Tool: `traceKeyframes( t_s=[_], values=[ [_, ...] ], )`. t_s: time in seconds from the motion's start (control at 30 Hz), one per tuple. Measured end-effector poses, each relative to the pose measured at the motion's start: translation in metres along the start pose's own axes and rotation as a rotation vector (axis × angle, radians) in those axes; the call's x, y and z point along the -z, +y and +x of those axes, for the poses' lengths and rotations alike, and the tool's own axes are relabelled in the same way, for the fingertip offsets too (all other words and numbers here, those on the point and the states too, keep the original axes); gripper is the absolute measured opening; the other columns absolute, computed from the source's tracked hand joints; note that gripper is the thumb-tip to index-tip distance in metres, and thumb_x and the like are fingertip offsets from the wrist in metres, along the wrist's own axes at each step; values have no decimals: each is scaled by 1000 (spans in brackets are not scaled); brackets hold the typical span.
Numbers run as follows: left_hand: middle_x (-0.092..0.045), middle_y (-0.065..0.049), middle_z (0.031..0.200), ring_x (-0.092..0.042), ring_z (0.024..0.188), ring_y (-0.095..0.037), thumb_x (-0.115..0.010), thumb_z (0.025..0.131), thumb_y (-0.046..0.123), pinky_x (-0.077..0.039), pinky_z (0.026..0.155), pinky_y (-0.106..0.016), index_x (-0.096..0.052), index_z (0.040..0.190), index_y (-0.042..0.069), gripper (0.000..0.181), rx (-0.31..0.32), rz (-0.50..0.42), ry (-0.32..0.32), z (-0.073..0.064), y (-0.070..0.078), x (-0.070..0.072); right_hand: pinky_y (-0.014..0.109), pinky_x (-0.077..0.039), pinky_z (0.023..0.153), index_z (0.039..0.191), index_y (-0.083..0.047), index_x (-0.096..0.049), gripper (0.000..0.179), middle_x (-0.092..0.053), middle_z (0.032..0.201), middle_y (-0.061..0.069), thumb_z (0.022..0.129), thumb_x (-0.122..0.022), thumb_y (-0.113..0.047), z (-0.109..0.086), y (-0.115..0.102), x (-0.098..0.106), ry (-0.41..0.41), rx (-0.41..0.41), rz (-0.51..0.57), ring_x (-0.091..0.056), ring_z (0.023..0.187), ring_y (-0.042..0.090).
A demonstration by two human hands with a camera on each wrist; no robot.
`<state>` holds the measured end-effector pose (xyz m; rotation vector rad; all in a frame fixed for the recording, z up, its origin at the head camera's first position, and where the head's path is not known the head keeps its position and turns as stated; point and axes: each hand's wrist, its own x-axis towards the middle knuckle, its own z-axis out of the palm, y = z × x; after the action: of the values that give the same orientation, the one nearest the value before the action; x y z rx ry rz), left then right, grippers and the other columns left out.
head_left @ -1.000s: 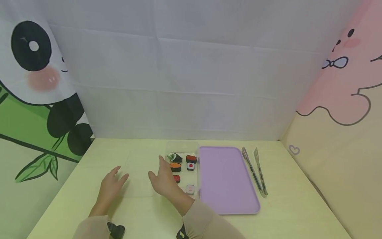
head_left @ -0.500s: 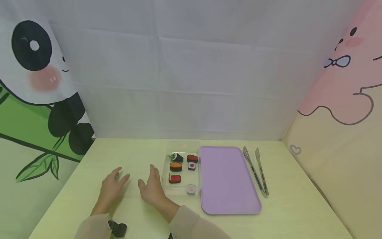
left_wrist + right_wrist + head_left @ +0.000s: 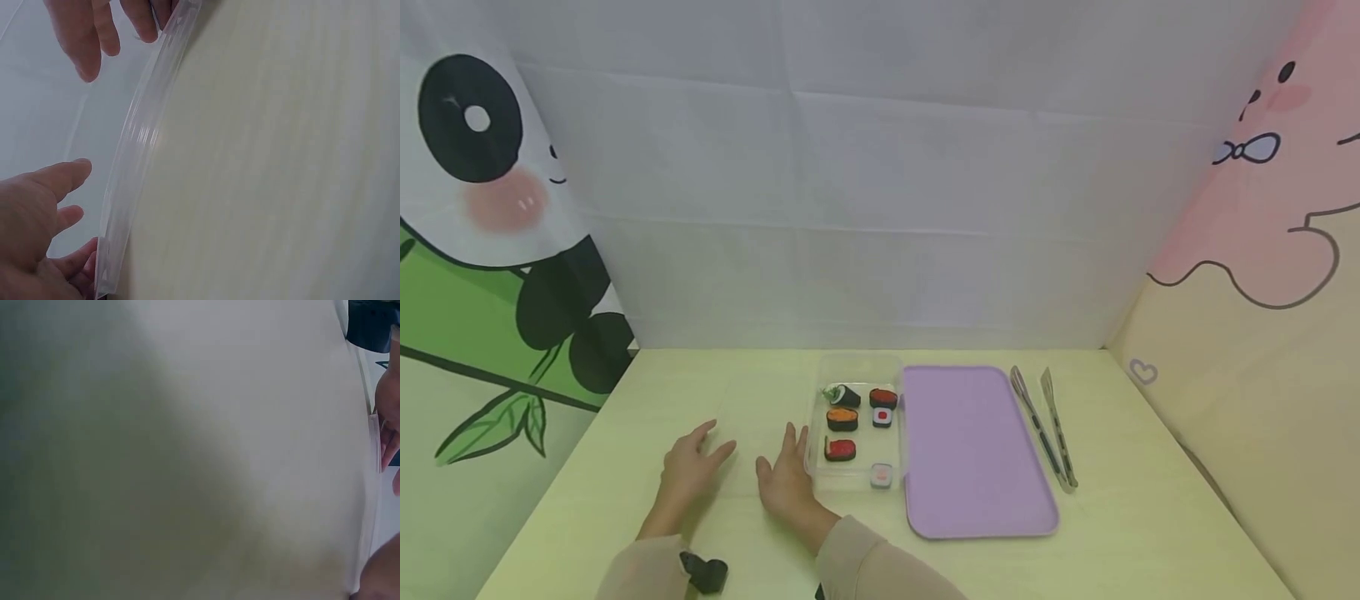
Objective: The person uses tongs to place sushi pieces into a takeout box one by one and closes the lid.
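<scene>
My left hand (image 3: 691, 467) and right hand (image 3: 788, 479) face each other low over the table, left of the sushi box. Both have loosely extended fingers. Between them lies a clear plastic piece, barely visible from the head; the left wrist view shows its ridged rim (image 3: 140, 137), like a box lid. There my left hand (image 3: 31, 231) has its lower fingertips at one end of the rim, thumb raised. My right hand (image 3: 125, 25) hangs over the other end. The clear sushi box (image 3: 856, 479) beside my right hand holds several sushi pieces, including a red-topped one (image 3: 840, 449).
A purple tray (image 3: 977, 458) sits right against the sushi box. Further right lie metal tongs (image 3: 1043, 433), spread in a narrow V. A pale pink-and-white sushi piece (image 3: 882, 476) is at the box's near right corner. A white cloth wall (image 3: 880, 250) closes off the back.
My right hand has drawn back leftward and nearer from over the sushi box, uncovering the red-topped piece. My left hand has shifted slightly right.
</scene>
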<state>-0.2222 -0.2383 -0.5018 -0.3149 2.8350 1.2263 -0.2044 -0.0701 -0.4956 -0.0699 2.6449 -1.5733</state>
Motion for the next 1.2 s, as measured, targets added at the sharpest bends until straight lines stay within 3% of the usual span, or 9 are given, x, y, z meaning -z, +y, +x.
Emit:
traceKeyframes(
  t_s=[0.33,0.5,0.77,1.0,1.2],
  values=[
    [-27,-38,142,-22,129,-58,-62,95,26,-22,104,-67,-40,141,-9,62,24,-3,14,3,-4,-4,49,-45,97,147,0,-34,61,-22,155,23,95,-62,-16,2,1,-1,-8,-38,32,-48,125,40],
    [-25,-37,144,-20,132,-56,-60,96,22,-21,107,-64,-40,140,-11,58,50,2,-18,2,-2,1,47,-45,97,143,-1,-41,57,-27,153,21,92,-65,-11,1,2,-2,12,-42,37,-49,124,38],
    [-25,-35,148,-19,136,-54,-56,98,24,-22,107,-62,-36,143,-10,59,114,-15,-93,1,-6,20,40,-50,90,135,3,-51,52,-32,148,15,87,-70,-5,0,1,-6,49,-2,145,-57,114,32],
    [-31,-33,147,-27,132,-53,-54,100,31,-29,103,-63,-35,146,-6,62,86,-97,-82,-9,-12,40,25,-52,78,131,8,-53,50,-28,150,15,85,-71,-1,-3,-11,-13,39,47,229,-61,101,21],
    [-33,-29,149,-26,136,-47,-53,99,43,-30,105,-60,-35,149,0,69,65,-244,-45,-14,-1,56,19,-50,69,134,7,-50,53,-27,151,10,85,-70,0,-4,-43,19,4,124,241,-59,84,6]
  ],
)
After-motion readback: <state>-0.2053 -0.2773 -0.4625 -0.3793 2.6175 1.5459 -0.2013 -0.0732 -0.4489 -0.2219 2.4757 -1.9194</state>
